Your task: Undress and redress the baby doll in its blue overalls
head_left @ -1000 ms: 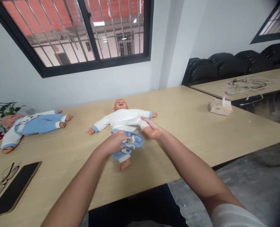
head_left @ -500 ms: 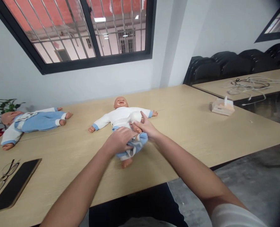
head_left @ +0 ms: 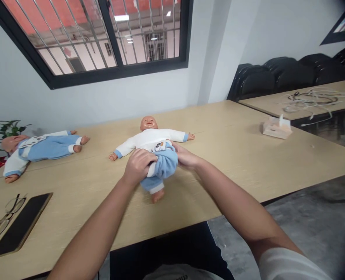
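Note:
A baby doll in a white top with blue cuffs lies on its back on the table, arms spread, head toward the wall. Bunched over its lower body are light blue overalls with white trim and a small printed animal patch. My left hand is closed on the cloth at the left side. At the right side my right hand grips the overalls, its fingers partly behind the fabric. One bare foot pokes out of a white leg cuff toward me; the other leg is hidden by cloth.
A second doll in blue overalls lies at the left beside a plant. Eyeglasses and a black phone rest near the front left. A tissue box stands right; cables lie on another table.
The overalls have been drawn up over the raised leg, and the foot my right hand held is now covered. My left hand has shifted slightly left and up with the cloth.

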A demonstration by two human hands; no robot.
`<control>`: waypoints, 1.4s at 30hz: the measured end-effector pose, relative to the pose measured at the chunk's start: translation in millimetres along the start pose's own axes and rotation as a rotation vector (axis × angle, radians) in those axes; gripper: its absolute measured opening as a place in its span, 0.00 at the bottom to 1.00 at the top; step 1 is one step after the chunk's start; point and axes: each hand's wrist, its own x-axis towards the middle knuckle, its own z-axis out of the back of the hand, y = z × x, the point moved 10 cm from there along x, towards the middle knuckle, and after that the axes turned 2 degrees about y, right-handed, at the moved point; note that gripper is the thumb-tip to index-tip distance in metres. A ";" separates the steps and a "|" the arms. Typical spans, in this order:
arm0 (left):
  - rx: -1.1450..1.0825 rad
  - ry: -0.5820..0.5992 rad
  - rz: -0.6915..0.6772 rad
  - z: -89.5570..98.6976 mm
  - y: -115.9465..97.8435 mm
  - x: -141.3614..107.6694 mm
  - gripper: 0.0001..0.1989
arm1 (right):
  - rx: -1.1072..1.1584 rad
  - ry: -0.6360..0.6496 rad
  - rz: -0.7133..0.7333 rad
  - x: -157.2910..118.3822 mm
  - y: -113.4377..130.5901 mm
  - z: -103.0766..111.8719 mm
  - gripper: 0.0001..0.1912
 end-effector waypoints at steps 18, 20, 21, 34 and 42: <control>-0.056 0.126 0.163 -19.4 -1.6 8.0 0.19 | 0.199 -0.172 -0.027 0.4 -4.1 5.3 0.22; -0.040 0.132 0.239 -22.2 9.1 4.0 0.27 | 0.229 -0.148 -0.021 0.8 -5.1 1.8 0.21; -0.036 0.131 0.268 -23.4 13.7 2.1 0.30 | 0.241 -0.130 -0.017 1.3 -5.7 -1.0 0.21; -0.192 0.121 0.306 -29.9 20.9 -3.5 0.19 | -0.056 0.115 -0.080 -4.7 16.1 26.6 0.26; -0.078 0.191 0.082 -32.6 -25.3 0.2 0.20 | -0.698 -0.501 -0.025 10.3 -8.9 108.3 0.14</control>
